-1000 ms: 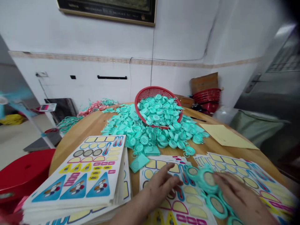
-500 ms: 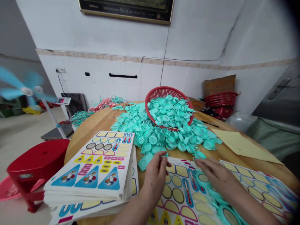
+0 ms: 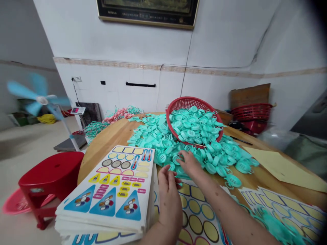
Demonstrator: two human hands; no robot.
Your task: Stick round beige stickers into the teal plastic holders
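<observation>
My left hand (image 3: 169,194) is above the printed sticker sheet (image 3: 195,212), its fingers curled round a small teal plastic piece (image 3: 180,184) that mostly hides behind them. Reaching across to the near edge of the heap of round teal plastic cases (image 3: 163,143), my right hand (image 3: 190,164) has bent fingers slightly apart at the cases. I see nothing clearly gripped in it. Many cases have slotted faces and small loops. A thick stack of sticker sheets (image 3: 112,183) lies left of my left hand.
A tilted red basket (image 3: 180,100) full of teal cases rests on the round wooden table (image 3: 102,136). More sticker sheets (image 3: 288,204) with teal cases on them lie at the right, near a yellow sheet (image 3: 281,163). A red stool (image 3: 51,170) and a fan (image 3: 42,100) stand left.
My right hand has moved left and forward, from the sheets at the right to the heap's edge. My left hand stays over the sheet. The view has turned slightly left.
</observation>
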